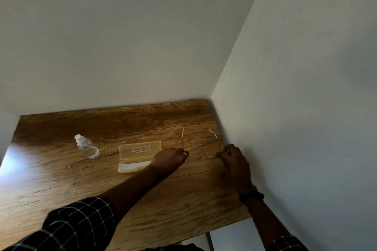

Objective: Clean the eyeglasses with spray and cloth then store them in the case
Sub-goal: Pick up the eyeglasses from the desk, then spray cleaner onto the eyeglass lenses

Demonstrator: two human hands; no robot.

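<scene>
— Where are the eyeglasses? I can barely pick them out against the wood.

— Far right of the table (pixel 102 189), close to the corner of the walls. Thin wire eyeglasses (pixel 210 156), lying flat, front toward the person. The two temples (pixel 183 134) are open and point away to the far side.

— And the hands?

— One at each end of the front. The left hand (pixel 170 159) has its fingers curled in at the left hinge, a ring showing, and looks to be pinching the frame there. The right hand (pixel 234 159) does the same at the right hinge, fingertips bunched on the wire. Neither has anything else in it.

— So it's a lift, I'd guess.

— I think so: picking them up ready for the spray. The clear spray bottle (pixel 86 146) stands well off to the left, and the yellow case (pixel 140 150) lies open between it and the left hand. Something pale sits in the near half of the case. It may be the cloth, I can't tell.

— What would you watch for?

— Hold by the frame ends, not the lenses, so no fresh prints go on. Raise both sides level, since wire that thin twists easily. One hand must then let go to fetch the bottle, so the other needs a firm pinch first, and the left forearm should clear the open case on its way
</scene>
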